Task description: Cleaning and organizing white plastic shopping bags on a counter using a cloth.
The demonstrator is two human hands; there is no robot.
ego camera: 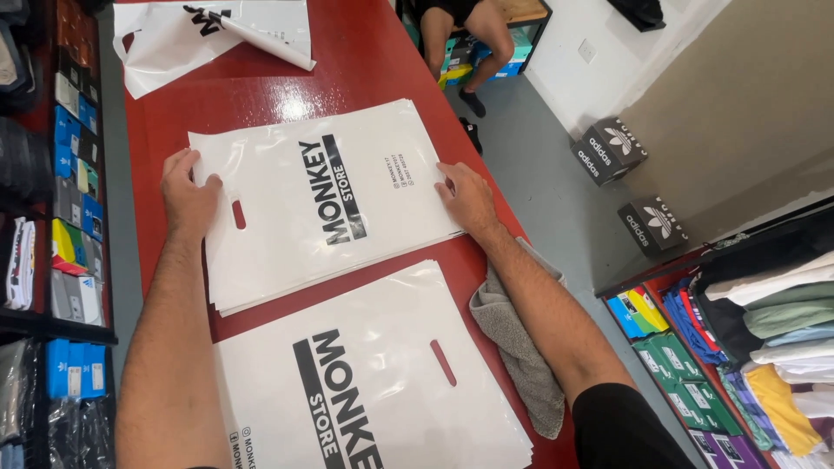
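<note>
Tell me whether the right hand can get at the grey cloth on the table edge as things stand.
Probably yes. The right hand rests on the far stack of white bags, and the grey cloth lies uncovered right beside that forearm, at the edge of the red table; nothing lies between them.

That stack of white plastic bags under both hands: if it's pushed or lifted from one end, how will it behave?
Likely floppy: the stack of white bags is thin glossy film, so a lifted end would sag. Probably slippery: its lower edges already fan out, so sheets may slide apart on the red table. The left hand and right hand press opposite ends, which should steady it.
</note>
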